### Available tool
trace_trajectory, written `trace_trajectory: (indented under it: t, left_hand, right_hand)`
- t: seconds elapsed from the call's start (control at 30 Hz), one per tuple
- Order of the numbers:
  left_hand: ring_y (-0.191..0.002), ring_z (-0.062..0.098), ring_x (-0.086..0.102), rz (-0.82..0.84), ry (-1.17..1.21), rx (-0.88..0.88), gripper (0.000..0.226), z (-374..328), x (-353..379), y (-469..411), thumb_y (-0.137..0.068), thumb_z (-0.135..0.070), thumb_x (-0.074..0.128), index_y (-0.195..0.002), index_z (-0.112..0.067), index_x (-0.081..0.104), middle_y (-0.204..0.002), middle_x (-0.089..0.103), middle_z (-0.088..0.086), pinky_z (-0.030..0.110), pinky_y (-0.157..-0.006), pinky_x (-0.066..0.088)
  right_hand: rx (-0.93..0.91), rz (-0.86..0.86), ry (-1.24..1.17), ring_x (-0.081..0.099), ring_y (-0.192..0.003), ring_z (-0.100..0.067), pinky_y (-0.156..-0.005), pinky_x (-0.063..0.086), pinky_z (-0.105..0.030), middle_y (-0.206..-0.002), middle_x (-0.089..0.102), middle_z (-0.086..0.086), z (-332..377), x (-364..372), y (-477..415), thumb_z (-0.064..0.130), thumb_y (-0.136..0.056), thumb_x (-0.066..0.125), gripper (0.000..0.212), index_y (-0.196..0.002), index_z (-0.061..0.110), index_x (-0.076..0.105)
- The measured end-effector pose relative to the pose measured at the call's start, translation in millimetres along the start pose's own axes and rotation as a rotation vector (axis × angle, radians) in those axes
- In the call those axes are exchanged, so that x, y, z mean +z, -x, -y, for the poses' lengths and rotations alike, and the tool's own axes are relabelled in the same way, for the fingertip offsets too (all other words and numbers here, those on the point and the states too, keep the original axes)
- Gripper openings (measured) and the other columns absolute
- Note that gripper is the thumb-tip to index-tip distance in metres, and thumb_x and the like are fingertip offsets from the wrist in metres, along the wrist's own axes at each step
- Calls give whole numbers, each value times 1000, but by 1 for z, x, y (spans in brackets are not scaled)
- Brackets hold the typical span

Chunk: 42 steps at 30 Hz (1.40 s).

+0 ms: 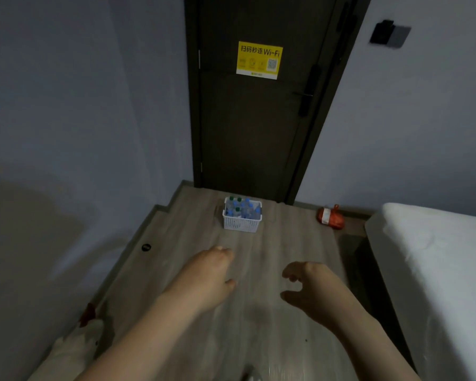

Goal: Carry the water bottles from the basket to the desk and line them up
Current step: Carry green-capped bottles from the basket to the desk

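Observation:
A white perforated basket (241, 224) stands on the wooden floor in front of a dark door. Several clear water bottles (243, 210) with blue and green caps stand upright inside it. My left hand (206, 279) reaches forward, well short of the basket, with fingers loosely curled and nothing in it. My right hand (311, 287) is held out beside it, fingers and thumb spread and slightly bent, holding nothing. The desk is out of view.
A dark door (259, 111) with a yellow Wi-Fi sticker closes the passage ahead. An orange bag (331, 218) lies on the floor by the right wall. A white bed (434, 270) fills the right side. White cloth (74, 347) lies at lower left.

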<state>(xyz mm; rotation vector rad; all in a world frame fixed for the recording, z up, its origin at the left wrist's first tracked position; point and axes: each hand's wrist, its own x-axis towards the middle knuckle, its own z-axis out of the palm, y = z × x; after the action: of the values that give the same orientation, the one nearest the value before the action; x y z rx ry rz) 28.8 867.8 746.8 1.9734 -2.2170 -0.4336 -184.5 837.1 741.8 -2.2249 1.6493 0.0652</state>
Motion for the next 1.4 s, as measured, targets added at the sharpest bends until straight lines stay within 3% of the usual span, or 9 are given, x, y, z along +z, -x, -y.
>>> trace_trajectory:
  t: [0.2,0.4,0.63,0.77,0.9,1.03,1.23,1.4]
  left_hand:
    - [-106,20,55,3,22,-65,33,-3,-4,-114,-86,-36,59,-110,-15,53,-116,54,3,31,-90,44]
    - [-105,20,54,26,54,-125,30,-4,-7,-210,-87,-32,57,-110,-14,53,-116,53,4,31,-90,45]
    - [-104,16,53,1,104,-141,32,25,-7,-306,-86,-33,57,-114,-16,52,-117,52,1,25,-85,41]
    - [-100,14,54,-5,138,-154,30,51,-8,-366,-86,-34,59,-110,-18,53,-116,53,0,20,-77,38]
    - [-107,13,53,17,194,-164,35,83,-18,-422,-87,-31,58,-119,-18,53,-123,52,0,21,-87,43]
    - [-106,15,53,35,183,-179,31,120,-35,-474,-88,-31,56,-115,-15,53,-121,53,2,21,-85,40]
    - [-112,15,52,36,198,-228,39,163,-47,-534,-89,-31,55,-126,-18,49,-125,51,1,21,-90,39]
    - [-109,14,52,18,216,-270,35,185,-48,-570,-90,-30,53,-122,-17,51,-123,54,0,21,-90,40]
  right_hand:
    - [-40,22,-14,54,-86,1,-67,39,-10,-113,63,13,-45,-41,-108,40,-80,70,40,-118,35,58]
    - [-102,88,13,57,-103,-3,-86,47,-16,-120,60,11,-80,-74,-205,38,-84,67,41,-123,32,55]
    - [-137,124,19,57,-104,-3,-87,47,-17,-120,60,11,-95,-93,-305,37,-85,65,41,-124,30,55]
    - [-133,139,36,56,-105,-2,-89,46,-17,-121,59,11,-95,-98,-371,38,-85,65,41,-124,30,55]
    - [-109,181,34,55,-104,-2,-84,44,-15,-122,58,10,-87,-108,-437,38,-85,64,40,-124,32,53]
    - [-96,193,57,54,-106,-5,-87,45,-18,-125,56,9,-69,-119,-505,38,-86,63,42,-126,32,50]
    - [-106,219,55,55,-105,-6,-90,48,-21,-124,57,6,-50,-129,-590,38,-85,65,42,-124,32,52]
    - [-153,229,64,56,-101,-3,-82,45,-16,-122,59,8,-47,-134,-644,37,-83,66,43,-124,32,53]
